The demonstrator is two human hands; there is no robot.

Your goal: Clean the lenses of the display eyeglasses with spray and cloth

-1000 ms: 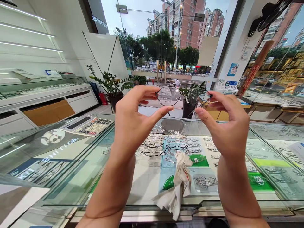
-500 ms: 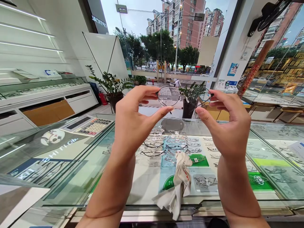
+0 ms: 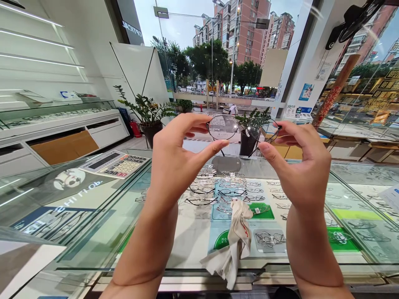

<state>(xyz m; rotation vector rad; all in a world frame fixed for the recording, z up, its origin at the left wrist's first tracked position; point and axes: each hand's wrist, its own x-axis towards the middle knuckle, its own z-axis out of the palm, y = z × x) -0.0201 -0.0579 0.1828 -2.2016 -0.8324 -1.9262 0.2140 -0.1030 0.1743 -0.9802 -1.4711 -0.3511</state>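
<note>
A pair of thin-rimmed eyeglasses (image 3: 223,127) is held up in front of me, above the glass display counter. My left hand (image 3: 183,153) is closed on the glasses' left end, its thumb stretched below the lens. At the other end, my right hand (image 3: 297,160) grips the frame by the right hinge, fingertips and thumb around it. The temples point away from me and down, partly hidden by the hands. Below, a crumpled pale cleaning cloth (image 3: 238,236) with a red mark lies on the counter top near the front edge.
Several eyeglass frames (image 3: 232,192) lie in rows under the glass counter (image 3: 187,257). A calculator (image 3: 114,162) sits at the left on the counter. Beyond stand potted plants (image 3: 149,114), a red fire extinguisher (image 3: 135,128) and a large shop window.
The glasses have tilted slightly in my hands, so the temples and right rim show at a different angle. Both hands keep their hold; the cloth has not moved.
</note>
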